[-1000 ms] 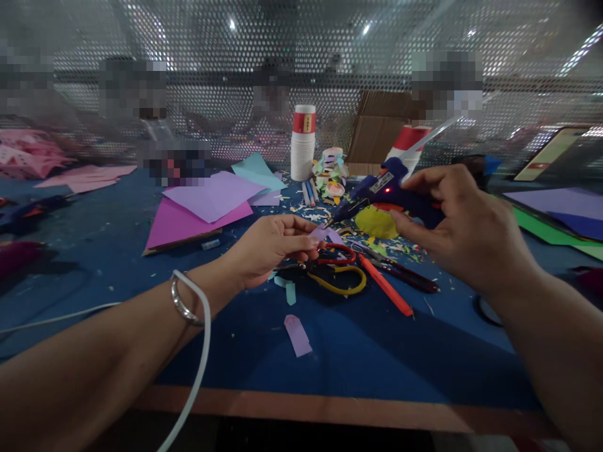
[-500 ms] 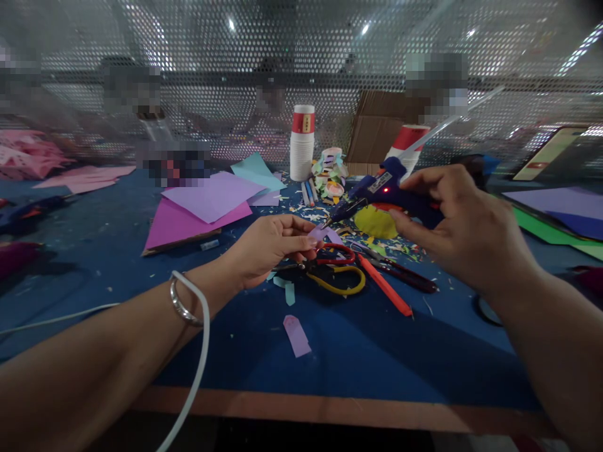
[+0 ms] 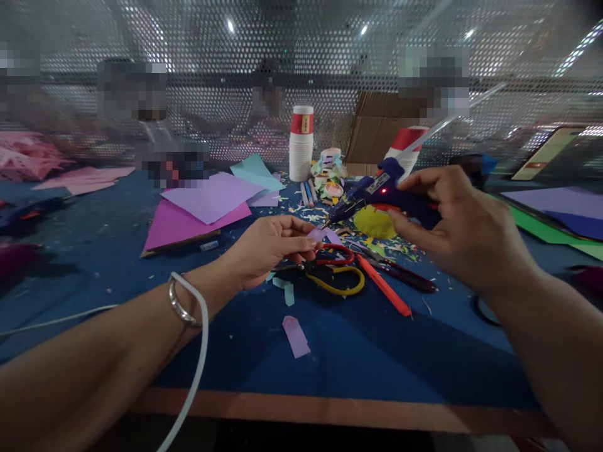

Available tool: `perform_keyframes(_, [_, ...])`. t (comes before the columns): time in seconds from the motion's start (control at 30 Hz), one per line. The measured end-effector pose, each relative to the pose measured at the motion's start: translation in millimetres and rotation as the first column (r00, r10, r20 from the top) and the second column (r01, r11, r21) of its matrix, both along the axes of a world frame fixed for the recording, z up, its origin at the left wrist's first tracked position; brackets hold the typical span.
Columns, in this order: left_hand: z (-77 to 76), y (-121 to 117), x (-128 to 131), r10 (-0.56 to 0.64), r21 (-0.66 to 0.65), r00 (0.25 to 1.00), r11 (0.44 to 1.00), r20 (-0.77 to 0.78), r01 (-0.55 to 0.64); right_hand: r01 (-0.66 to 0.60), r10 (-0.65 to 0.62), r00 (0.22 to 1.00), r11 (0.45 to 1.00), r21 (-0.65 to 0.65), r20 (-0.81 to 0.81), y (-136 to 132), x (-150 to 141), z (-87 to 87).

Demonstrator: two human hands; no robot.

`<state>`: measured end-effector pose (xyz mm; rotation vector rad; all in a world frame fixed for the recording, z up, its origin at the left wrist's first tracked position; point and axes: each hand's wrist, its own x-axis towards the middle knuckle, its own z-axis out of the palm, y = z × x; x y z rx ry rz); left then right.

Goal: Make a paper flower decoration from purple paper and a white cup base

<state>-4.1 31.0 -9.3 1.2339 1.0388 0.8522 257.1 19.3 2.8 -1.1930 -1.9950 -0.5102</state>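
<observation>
Between the thumb and fingers of my left hand (image 3: pixel 276 248) is a small piece of purple paper (image 3: pixel 318 233). My right hand (image 3: pixel 464 232) is closed round a dark blue glue gun (image 3: pixel 365 191), its red light lit and a clear glue stick (image 3: pixel 440 129) poking out of its back. The gun's nozzle points down and left, at or just over the paper; whether they touch I cannot tell. Below lie scissors (image 3: pixel 346 292) with red and yellow handles, an orange-red stick-like tool (image 3: pixel 385 287) and a dark-handled tool (image 3: pixel 409 277). A cut purple paper strip (image 3: pixel 296 337) lies nearer me.
Purple and magenta paper sheets (image 3: pixel 211 194) lie left of centre. Stacked paper cups (image 3: pixel 301 147) stand at the back beside a scrap-covered cup (image 3: pixel 330 169). Paper scraps litter the blue table (image 3: pixel 226 370). A white cable (image 3: pixel 202 351) hangs across my left wrist. Behind stands a perforated metal screen (image 3: pixel 198 107).
Almost nothing differs. Both hands keep their places, with the glue gun's nozzle still at the purple paper; the whole view has shifted very slightly.
</observation>
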Motion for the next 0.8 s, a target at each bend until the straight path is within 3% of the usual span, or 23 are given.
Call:
perform_keyframes(0.27, [0.4,0.2,-0.1,0.001,0.006,1.000,1.000,-0.012,-0.001,-0.018,0.018,1.000,1.000,0.022,0.006,0.2,-1.0,-0.8])
perform_keyframes(0.57, [-6.6,3.3,-0.9,-0.013,0.116,1.000,0.993,-0.010,0.014,-0.027,0.027,1.000,0.999,0.045,0.003,0.8,-2.4,-1.5])
perform_keyframes(0.8, [-4.1,1.7,-2.1,-0.013,0.070,1.000,0.997,0.022,0.012,0.025,-0.023,0.999,0.999,0.042,-0.029,5.2,0.8,-4.3])
